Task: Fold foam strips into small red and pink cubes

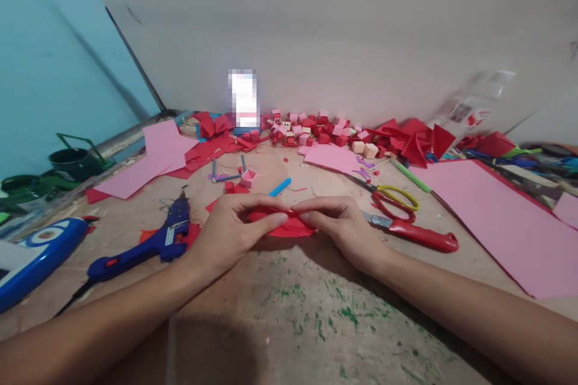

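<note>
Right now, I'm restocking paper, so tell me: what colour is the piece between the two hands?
The paper piece is red, as the head view shows.

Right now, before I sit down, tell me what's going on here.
A person's left hand and right hand pinch a piece of red paper between them, the thumbs on the near side. A blue glue gun lies on the tabletop to the left, and scissors with yellow and red loops lie beyond the right hand. Small red and pink paper cubes are heaped along the wall.
</note>
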